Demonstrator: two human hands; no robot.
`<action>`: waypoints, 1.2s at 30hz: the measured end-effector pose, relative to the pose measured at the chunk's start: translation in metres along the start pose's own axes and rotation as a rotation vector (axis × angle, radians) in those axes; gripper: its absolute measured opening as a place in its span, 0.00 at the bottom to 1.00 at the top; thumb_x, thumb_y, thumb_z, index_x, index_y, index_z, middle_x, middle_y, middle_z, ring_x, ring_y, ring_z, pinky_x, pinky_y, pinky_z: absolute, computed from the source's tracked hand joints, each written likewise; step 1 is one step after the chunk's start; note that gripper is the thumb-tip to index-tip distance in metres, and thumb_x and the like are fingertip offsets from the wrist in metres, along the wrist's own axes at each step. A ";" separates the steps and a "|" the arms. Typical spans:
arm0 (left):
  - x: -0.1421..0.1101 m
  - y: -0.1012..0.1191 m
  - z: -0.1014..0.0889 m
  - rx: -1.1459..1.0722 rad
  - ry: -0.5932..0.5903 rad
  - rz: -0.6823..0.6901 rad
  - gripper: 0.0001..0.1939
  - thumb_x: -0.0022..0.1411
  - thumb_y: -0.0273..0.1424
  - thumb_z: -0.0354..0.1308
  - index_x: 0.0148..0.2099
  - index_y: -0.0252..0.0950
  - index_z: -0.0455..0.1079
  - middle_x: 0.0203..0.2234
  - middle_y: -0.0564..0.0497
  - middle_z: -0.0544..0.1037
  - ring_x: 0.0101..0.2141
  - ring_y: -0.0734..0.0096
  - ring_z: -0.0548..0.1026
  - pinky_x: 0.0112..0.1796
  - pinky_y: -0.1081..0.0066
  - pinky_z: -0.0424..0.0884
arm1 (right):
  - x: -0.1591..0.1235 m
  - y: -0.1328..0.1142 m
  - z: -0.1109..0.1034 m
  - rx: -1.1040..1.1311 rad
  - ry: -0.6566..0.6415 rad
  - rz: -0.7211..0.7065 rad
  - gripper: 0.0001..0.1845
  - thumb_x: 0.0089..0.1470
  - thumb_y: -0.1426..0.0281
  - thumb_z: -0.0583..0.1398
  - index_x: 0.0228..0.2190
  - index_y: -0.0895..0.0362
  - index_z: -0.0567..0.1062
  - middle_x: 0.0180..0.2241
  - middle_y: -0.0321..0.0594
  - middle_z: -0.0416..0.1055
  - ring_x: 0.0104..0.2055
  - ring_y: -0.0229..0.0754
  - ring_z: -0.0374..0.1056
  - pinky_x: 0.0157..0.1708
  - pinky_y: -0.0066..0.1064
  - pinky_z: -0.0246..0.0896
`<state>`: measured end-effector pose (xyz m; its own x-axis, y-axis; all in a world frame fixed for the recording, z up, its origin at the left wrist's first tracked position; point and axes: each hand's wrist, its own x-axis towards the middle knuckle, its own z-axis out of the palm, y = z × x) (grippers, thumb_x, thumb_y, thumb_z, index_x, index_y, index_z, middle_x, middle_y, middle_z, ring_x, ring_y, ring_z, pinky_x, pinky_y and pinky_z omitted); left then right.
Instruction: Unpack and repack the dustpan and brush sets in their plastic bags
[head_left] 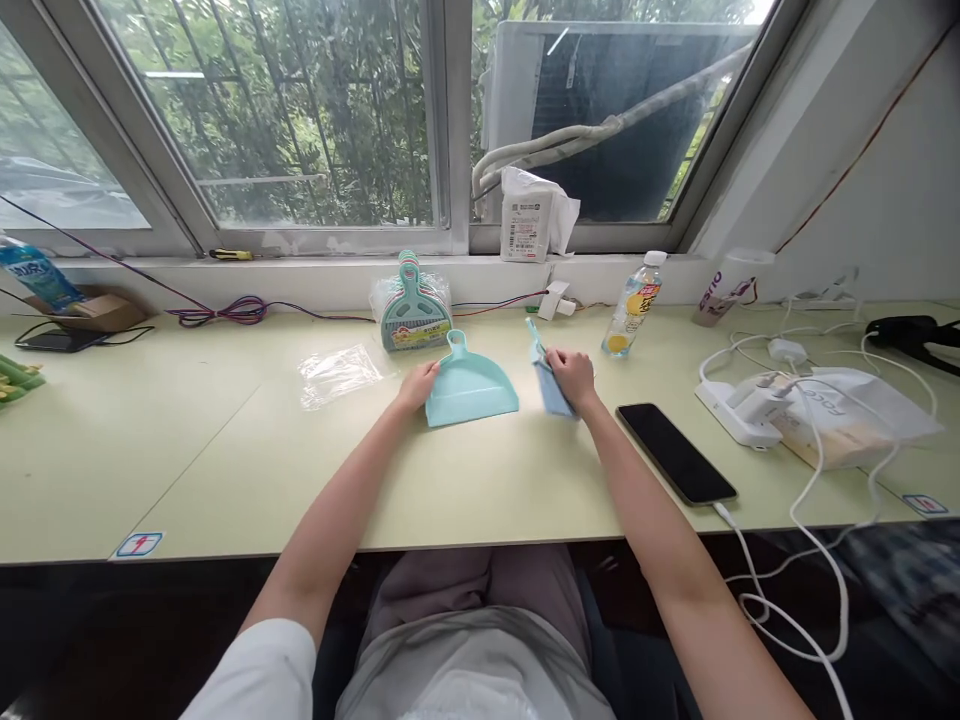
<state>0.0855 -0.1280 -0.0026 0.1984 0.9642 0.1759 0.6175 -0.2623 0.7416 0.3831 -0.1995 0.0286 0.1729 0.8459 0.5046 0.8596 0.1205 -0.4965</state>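
A light teal dustpan [472, 390] is held at its left edge by my left hand [418, 386], its looped handle pointing away from me. To the right of it, my right hand [573, 376] is closed on a small brush [551, 388] with a teal handle and blue-grey bristles. The brush is slightly blurred and tilted, apart from the dustpan. Behind the dustpan stands a stack of similar dustpan sets [415, 315] in clear wrapping. A crumpled clear plastic bag [340, 376] lies on the table left of my left hand.
On the right of the pale table [480, 490] are a drink bottle [634, 305], a phone [675, 452] on a cable, a power strip [739, 415] with loose white cords, a tissue pack [840, 420] and a plastic cup [726, 290]. Bundled wires [232, 312] run along the back.
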 end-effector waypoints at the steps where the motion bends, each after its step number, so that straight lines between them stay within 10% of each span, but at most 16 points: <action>1: 0.002 -0.004 -0.006 0.070 -0.014 -0.010 0.21 0.67 0.39 0.42 0.47 0.36 0.74 0.43 0.47 0.77 0.45 0.60 0.71 0.45 0.66 0.65 | 0.000 0.005 -0.001 -0.097 -0.021 -0.001 0.23 0.62 0.63 0.47 0.24 0.57 0.76 0.27 0.47 0.74 0.32 0.46 0.68 0.35 0.34 0.53; 10: -0.005 0.002 -0.011 0.346 0.077 -0.032 0.19 0.67 0.40 0.44 0.46 0.38 0.74 0.43 0.44 0.73 0.47 0.59 0.69 0.44 0.67 0.64 | -0.010 0.002 0.013 -0.575 -0.202 -0.027 0.23 0.61 0.61 0.49 0.32 0.59 0.79 0.43 0.53 0.74 0.47 0.52 0.64 0.47 0.43 0.47; 18: -0.012 0.011 -0.016 0.410 0.029 -0.097 0.12 0.64 0.38 0.49 0.38 0.39 0.71 0.35 0.48 0.78 0.39 0.62 0.73 0.33 0.71 0.60 | -0.011 -0.012 0.004 -0.465 -0.401 0.177 0.18 0.49 0.54 0.60 0.33 0.53 0.80 0.44 0.47 0.71 0.48 0.53 0.64 0.48 0.43 0.50; 25: -0.014 0.016 -0.018 0.526 0.012 -0.086 0.09 0.61 0.35 0.50 0.31 0.38 0.67 0.30 0.49 0.77 0.34 0.63 0.72 0.29 0.71 0.57 | -0.011 -0.013 0.005 -0.387 -0.309 0.234 0.16 0.46 0.58 0.61 0.32 0.55 0.80 0.44 0.48 0.68 0.48 0.52 0.64 0.48 0.42 0.52; 36: -0.048 0.063 0.019 0.352 -0.356 0.507 0.22 0.69 0.40 0.39 0.34 0.37 0.72 0.31 0.48 0.76 0.36 0.66 0.73 0.41 0.69 0.66 | -0.026 -0.040 0.018 -0.200 -0.287 -0.176 0.10 0.52 0.61 0.60 0.31 0.53 0.78 0.45 0.43 0.69 0.49 0.49 0.63 0.50 0.40 0.51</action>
<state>0.1293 -0.1912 0.0229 0.7259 0.6646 0.1771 0.5805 -0.7301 0.3604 0.3362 -0.2165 0.0227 -0.1030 0.9355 0.3379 0.9457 0.1974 -0.2581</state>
